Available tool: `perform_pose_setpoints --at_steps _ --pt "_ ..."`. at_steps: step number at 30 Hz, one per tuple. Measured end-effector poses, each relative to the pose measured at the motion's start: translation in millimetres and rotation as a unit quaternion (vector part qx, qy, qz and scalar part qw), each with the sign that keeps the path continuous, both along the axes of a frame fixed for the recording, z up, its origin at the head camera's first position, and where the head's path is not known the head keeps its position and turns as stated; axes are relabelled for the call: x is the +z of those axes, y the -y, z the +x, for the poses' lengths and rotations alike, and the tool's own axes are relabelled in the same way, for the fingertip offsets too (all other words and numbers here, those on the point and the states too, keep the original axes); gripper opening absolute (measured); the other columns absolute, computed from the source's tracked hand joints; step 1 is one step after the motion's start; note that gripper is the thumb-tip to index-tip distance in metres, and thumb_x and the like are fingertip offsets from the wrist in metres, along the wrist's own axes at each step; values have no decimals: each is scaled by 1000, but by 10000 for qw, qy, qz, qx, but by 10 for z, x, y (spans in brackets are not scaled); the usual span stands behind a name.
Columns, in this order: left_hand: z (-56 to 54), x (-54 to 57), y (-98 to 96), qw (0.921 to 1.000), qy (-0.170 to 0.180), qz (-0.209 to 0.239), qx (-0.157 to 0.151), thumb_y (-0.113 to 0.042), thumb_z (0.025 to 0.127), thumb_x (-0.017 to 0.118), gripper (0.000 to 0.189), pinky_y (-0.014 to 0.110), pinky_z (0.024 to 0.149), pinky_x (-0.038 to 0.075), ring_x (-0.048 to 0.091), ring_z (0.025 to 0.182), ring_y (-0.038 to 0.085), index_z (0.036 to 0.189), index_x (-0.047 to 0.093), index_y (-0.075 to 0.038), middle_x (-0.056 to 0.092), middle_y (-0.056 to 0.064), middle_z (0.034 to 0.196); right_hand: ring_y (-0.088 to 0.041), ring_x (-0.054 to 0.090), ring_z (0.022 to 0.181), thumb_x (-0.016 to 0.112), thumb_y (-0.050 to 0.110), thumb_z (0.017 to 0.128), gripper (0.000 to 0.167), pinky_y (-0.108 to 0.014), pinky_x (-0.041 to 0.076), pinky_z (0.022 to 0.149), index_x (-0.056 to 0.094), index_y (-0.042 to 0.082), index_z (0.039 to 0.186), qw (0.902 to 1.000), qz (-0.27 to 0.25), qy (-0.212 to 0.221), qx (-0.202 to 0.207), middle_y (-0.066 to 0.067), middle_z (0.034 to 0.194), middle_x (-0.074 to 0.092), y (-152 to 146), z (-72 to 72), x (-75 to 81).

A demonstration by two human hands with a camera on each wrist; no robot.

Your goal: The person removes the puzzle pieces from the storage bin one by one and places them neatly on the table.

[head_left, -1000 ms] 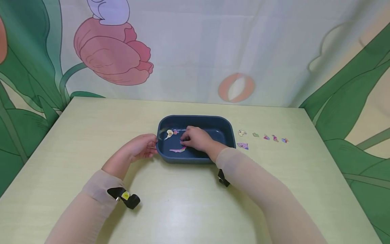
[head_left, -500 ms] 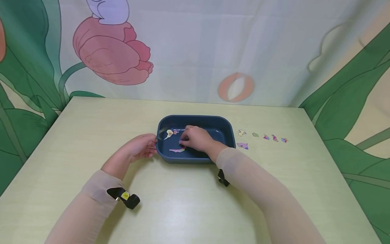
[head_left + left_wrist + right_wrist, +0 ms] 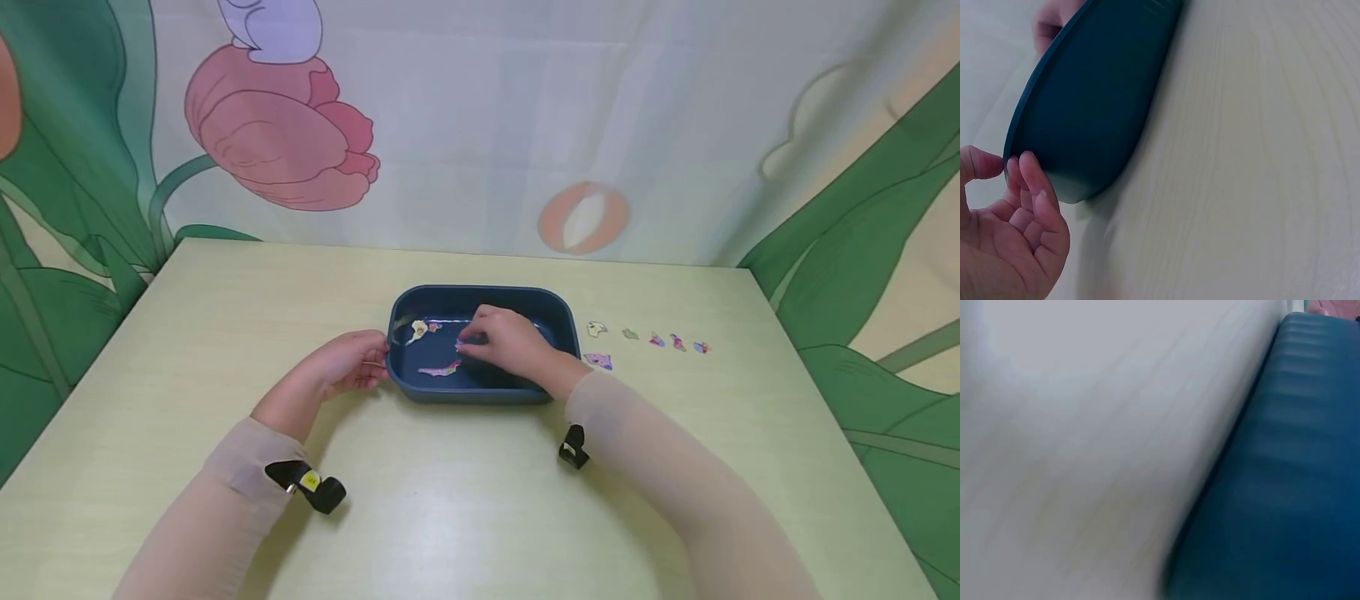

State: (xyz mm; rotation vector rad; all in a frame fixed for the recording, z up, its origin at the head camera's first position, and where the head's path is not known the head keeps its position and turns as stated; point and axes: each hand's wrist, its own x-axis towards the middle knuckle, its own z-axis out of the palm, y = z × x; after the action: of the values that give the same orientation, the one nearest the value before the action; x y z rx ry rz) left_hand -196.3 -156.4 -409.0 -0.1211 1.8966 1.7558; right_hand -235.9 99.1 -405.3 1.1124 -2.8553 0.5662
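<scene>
A dark blue rectangular basin (image 3: 468, 397) stands on the table. My left hand (image 3: 348, 362) pinches its left rim between thumb and fingers; the left wrist view shows this hand (image 3: 1019, 231) close up at the basin's wall (image 3: 1091, 100). Over the basin's inside, my right hand (image 3: 510, 342) pinches a small purple-pink cutout (image 3: 459, 343), partly hidden by the fingertips. Inside lie a cream cutout (image 3: 417, 331), a small reddish one (image 3: 435, 327) and a long pink-purple one (image 3: 440, 369). Only the basin's outer wall (image 3: 1285, 456) and the table appear in the right wrist view.
Right of the basin, a row of small cutouts lies on the pale wooden table (image 3: 420, 500): a white one (image 3: 597, 328), a green one (image 3: 630, 333) and several colourful ones. A purple cutout (image 3: 598, 360) lies nearer the front. Behind hangs a printed cloth (image 3: 465, 125).
My right hand has shifted a little to the right and up from the basin's floor, with the small purple-pink cutout in its fingertips. The left hand stays at the rim.
</scene>
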Motion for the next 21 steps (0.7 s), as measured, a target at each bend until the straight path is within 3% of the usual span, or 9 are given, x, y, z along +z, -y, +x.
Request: perform_pose_setpoints --at_steps 10,21 --pt "-2 -3 16 10000 -19 -24 -48 -15 88 42 13 23 57 45 55 65 12 89 49 -4 57 0 72 -9 51 68 74 23 81 16 -23 43 59 74 10 91 9980 -603 91 -192 4 79 56 -328 67 -9" --pt "-1 -12 22 10000 -22 -15 -56 -15 89 42 13 23 57 45 56 65 12 90 49 -4 58 0 72 -12 48 66 74 14 80 14 -23 42 55 73 7 91 9924 -1156 304 -302 2 78 52 -544 170 89"
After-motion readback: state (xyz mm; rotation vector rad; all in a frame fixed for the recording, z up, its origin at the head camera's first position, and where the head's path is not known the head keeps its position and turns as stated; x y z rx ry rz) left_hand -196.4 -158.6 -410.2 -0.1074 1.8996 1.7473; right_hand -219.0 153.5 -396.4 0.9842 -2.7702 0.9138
